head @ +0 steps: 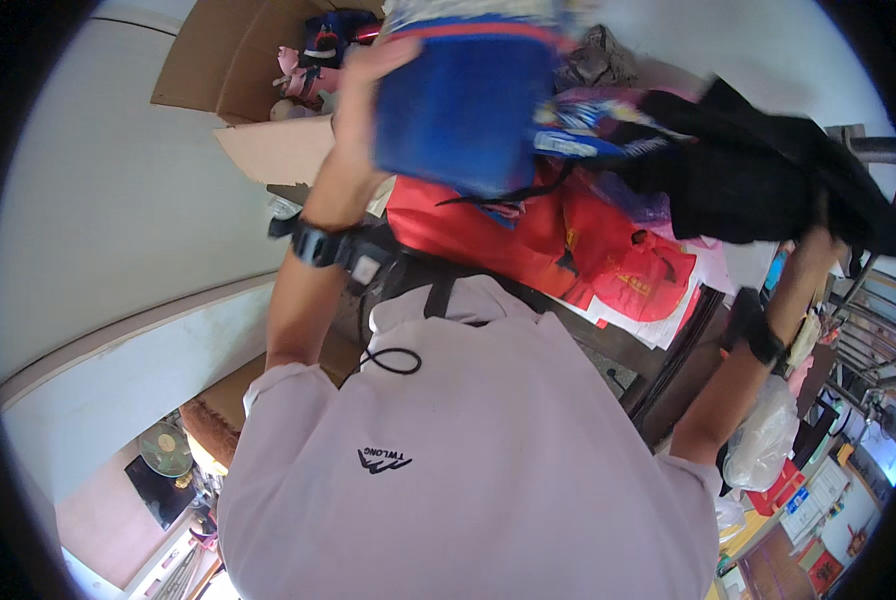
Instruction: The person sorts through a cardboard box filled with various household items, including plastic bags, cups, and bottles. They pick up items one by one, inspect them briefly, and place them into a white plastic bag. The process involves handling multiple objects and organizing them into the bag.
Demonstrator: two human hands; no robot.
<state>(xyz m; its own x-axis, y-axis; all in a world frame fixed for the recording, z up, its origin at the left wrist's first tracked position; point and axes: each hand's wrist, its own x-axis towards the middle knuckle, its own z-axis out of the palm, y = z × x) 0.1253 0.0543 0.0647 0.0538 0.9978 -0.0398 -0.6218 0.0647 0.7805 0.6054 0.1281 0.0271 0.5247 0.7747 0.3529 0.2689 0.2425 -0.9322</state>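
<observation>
With my left hand [358, 97] I grip the side of a blue bag or pouch [459, 105] with a red edge, blurred and raised above the pile in front of me. Out to the right, my right hand [819, 240] is on a black cloth item [755, 172], whose folds cover most of the fingers. Between the hands lie a patterned blue packet [575, 142] and a grey crumpled bag [598, 60]. Below them are red plastic bags [493, 232] on top of papers [669, 330].
An open cardboard box [275, 146] holding pink items [313, 79] stands at the upper left, by a pale wall. Metal bars [875, 292] run along the right side. A white plastic bag [763, 435] hangs near my right forearm, and a green fan [165, 448] stands at lower left.
</observation>
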